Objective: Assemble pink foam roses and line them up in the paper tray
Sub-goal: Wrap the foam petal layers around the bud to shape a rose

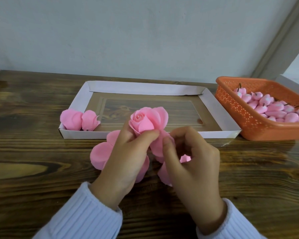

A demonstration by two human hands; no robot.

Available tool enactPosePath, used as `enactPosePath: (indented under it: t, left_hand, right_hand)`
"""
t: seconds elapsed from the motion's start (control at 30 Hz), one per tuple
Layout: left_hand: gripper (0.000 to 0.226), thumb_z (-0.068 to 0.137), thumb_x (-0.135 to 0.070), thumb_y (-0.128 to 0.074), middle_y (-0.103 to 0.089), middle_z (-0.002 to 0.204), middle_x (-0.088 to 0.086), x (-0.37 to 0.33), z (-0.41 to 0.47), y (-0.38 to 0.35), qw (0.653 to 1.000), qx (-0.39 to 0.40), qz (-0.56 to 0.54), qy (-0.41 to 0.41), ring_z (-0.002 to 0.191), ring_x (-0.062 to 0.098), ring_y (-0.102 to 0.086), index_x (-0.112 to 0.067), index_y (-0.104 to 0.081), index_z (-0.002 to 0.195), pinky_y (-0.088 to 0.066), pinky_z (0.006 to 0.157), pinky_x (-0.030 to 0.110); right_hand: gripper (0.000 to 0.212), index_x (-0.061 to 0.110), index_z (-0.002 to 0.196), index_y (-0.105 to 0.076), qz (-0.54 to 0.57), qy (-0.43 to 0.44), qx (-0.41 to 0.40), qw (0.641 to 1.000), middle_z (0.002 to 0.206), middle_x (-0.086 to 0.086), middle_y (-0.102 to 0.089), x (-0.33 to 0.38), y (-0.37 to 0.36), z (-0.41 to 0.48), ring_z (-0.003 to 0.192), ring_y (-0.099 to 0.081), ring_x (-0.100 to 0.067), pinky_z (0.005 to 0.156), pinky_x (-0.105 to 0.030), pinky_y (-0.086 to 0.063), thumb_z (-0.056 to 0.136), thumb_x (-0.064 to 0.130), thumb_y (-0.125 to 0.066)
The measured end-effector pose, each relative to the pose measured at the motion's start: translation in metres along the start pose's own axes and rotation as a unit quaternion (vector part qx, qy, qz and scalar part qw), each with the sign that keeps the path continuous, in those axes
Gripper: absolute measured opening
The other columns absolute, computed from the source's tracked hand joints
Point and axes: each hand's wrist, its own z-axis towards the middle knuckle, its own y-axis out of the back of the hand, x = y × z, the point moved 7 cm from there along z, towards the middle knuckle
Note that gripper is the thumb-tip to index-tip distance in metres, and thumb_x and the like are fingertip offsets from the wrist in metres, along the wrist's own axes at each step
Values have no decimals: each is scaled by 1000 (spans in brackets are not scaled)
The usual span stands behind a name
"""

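My left hand (128,152) grips a partly built pink foam rose (148,120) by its base, just in front of the white paper tray (145,87). Beside it, my right hand (193,156) pinches a pink petal (158,146) against the rose's lower side. Two finished roses (79,120) lie side by side in the tray's near left corner. Stacks of pink petal discs (100,155) rest on the table under my hands, partly hidden.
An orange perforated basket (231,99) holding several pink rose buds (274,109) with dark stems stands to the right of the tray. The wooden table (33,161) runs up to a pale wall. A white edge shows at the far right.
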Motion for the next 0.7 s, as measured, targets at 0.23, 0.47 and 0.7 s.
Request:
enactPosePath:
  t: [0.23,0.47,0.7]
  left_hand:
    - [11,86,-6,-57,-65,63,1,-3,-2,-9,996,43,-75,8,65,14,-65,-12,-60,95,-53,64,29]
    - [32,78,-30,-61,-71,93,5,-2,-2,-7,998,50,-36,-6,91,16,-69,-21,-69,108,-54,72,23]
    - [24,69,-45,-67,-71,87,-5,2,-1,-4,999,35,12,-19,92,13,-69,-37,-71,92,-53,80,32]
  right_hand:
    - [9,21,79,-62,-3,33,6,999,62,15,-60,7,-1,-1,56,-58,-5,50,-17,-43,86,20,-57]
    - [10,21,77,-58,30,-43,-27,998,53,19,-55,-9,4,0,51,-57,-1,52,-5,-37,83,15,-63]
    - [8,17,80,-62,-16,12,18,1000,60,16,-59,3,-2,-2,55,-59,-2,53,-12,-43,86,22,-59]
